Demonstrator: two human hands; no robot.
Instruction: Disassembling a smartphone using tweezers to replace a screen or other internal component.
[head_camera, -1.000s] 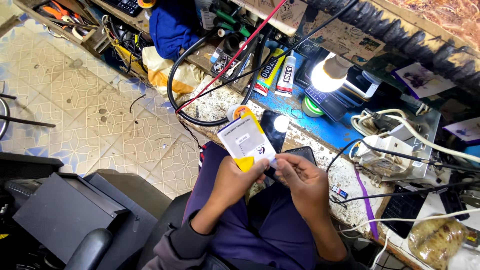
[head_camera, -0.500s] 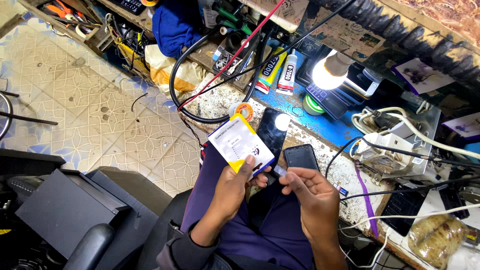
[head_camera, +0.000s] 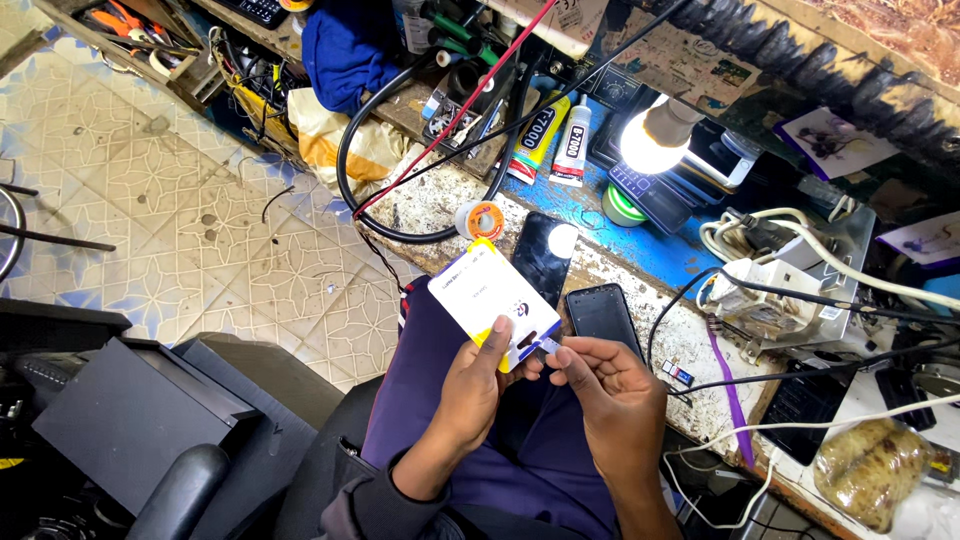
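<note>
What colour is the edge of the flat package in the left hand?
Yellow edge, white face: flat rectangular package, head view.

Both hands work over the lap, clear of the bench edge, with open air above and toward the tiled floor (head_camera: 150, 220) on the left. Ahead, two dark phones (head_camera: 603, 315) lie on the bench, a solder spool (head_camera: 481, 219) beside them. A black cable loop (head_camera: 345, 180) and a red wire (head_camera: 440, 125) cross the approach; a lit bulb (head_camera: 648, 148) hangs close above, and white cables (head_camera: 740, 235) crowd the right.
</note>
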